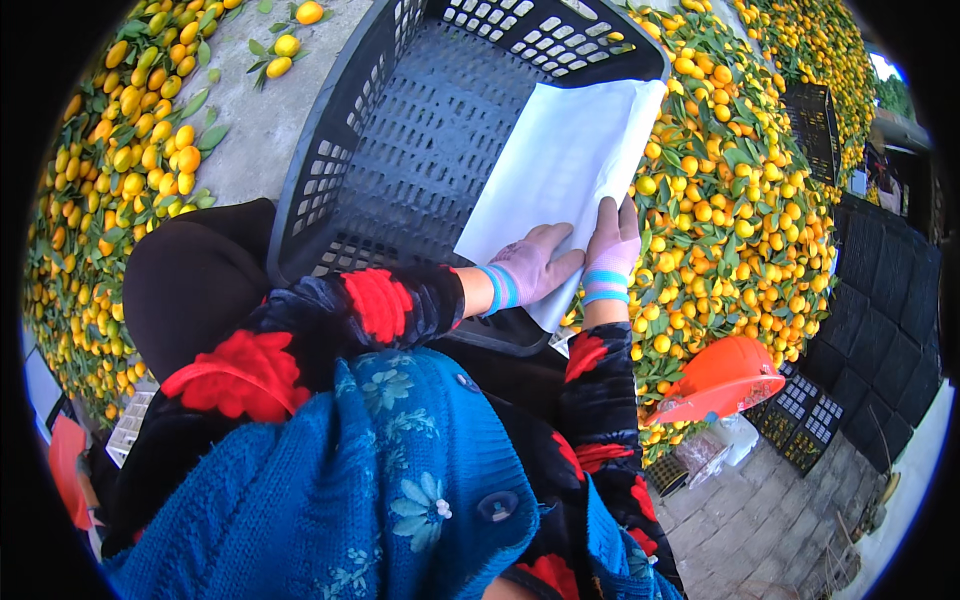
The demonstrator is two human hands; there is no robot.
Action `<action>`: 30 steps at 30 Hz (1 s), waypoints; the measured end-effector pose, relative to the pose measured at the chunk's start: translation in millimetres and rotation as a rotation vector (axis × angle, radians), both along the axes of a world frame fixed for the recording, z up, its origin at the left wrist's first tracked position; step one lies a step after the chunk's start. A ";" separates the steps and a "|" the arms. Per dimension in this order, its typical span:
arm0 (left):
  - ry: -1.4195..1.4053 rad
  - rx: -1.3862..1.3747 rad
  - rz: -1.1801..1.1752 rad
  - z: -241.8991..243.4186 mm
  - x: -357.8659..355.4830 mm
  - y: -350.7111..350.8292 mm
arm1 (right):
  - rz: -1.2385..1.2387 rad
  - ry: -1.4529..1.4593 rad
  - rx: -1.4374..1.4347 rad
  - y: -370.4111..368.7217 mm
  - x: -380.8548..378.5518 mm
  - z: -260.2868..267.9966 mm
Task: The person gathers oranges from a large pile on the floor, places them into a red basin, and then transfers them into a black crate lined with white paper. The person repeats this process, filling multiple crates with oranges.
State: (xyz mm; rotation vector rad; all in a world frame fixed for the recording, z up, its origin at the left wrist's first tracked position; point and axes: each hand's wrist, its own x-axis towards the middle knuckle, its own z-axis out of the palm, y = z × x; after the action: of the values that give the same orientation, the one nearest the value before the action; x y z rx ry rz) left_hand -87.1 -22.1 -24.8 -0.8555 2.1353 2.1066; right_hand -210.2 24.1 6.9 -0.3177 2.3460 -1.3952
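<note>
In front of me a black slatted plastic crate [442, 142] stands with its open top towards me. A white sheet [555, 161], paper or thin film, lies over its right wall and part of its floor. My left hand [536, 262], in a pale purple knit glove with blue cuff stripes, rests on the sheet inside the crate, thumb spread. Along the right rim, my right hand [613, 251], gloved the same way, touches the sheet's edge with its fingers extended; whether it pinches the sheet is hidden.
Piled small orange citrus fruit with leaves [720, 225] borders the crate's right side; another pile [120, 172] lies left. Loose fruits [285, 49] dot the concrete. A rimmed orange plastic object [724, 375] sits at the right pile's edge, near stacked black crates [874, 315].
</note>
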 end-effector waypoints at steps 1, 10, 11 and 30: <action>0.028 0.019 0.012 -3.0 1.1 -1.0 | -0.023 -0.004 0.007 0.0 0.5 -2.5; -0.150 -0.009 0.049 -20.9 -3.6 -16.7 | 0.135 0.213 0.330 -4.7 -4.0 -1.9; -0.172 0.058 0.001 -22.3 -4.7 -17.8 | 0.146 0.261 0.389 -5.7 -2.4 1.7; -0.278 0.155 -0.129 -33.6 -6.6 -19.4 | 0.037 0.084 0.252 5.8 3.7 8.4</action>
State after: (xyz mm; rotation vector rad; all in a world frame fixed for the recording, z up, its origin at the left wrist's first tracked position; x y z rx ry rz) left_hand -93.7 -41.5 -58.4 -0.9061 1.8143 1.9305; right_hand -206.5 30.0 15.3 -0.3502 2.5356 -1.0724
